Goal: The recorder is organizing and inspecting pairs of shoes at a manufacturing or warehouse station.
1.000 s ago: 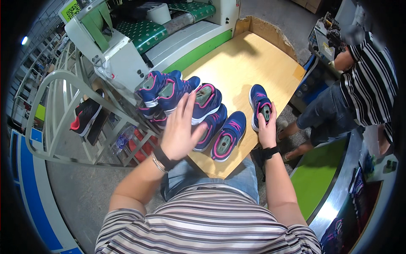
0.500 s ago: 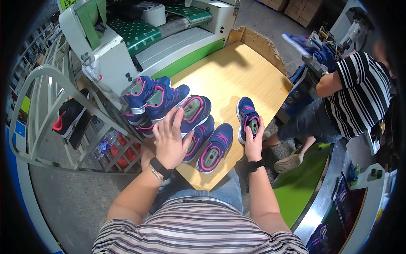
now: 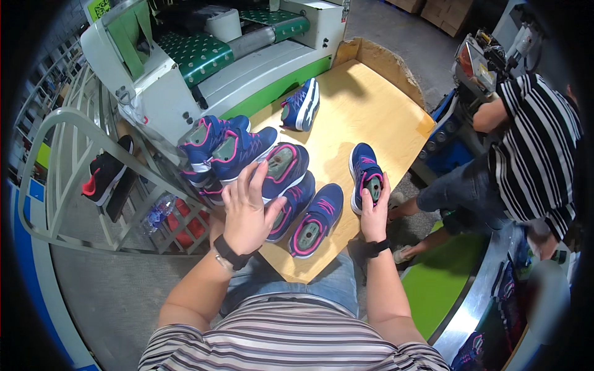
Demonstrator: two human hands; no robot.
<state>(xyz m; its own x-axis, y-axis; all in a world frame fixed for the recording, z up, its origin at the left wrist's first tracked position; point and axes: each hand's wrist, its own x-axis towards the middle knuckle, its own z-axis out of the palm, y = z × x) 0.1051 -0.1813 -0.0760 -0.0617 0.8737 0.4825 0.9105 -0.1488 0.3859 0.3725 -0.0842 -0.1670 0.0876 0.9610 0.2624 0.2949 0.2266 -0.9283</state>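
At the right edge of the wooden tabletop [image 3: 337, 145], my right hand [image 3: 374, 213] grips a navy sneaker [image 3: 365, 162] with pink laces, thumb and fingers around its heel opening. My left hand [image 3: 243, 210] is open, its spread fingers resting at the near side of several piled navy sneakers [image 3: 235, 148] with pink trim. Between my hands sits another sneaker [image 3: 318, 216], toe pointing away, a grey-green insert visible in its opening. A further navy sneaker [image 3: 301, 105] lies tipped on its side at the table's far left part, its white sole facing right.
A white machine with a green dotted conveyor belt [image 3: 204, 55] borders the far left side. At left stands a metal rack [image 3: 59, 117] holding a black and red shoe [image 3: 108, 170]. A co-worker in a striped shirt [image 3: 538, 148] stands at right by equipment and a green surface [image 3: 442, 272].
A navy sneaker, earlier in the air near the co-worker, now lies on the far part of the tabletop. The co-worker's arm has swung down. My hands have hardly moved.
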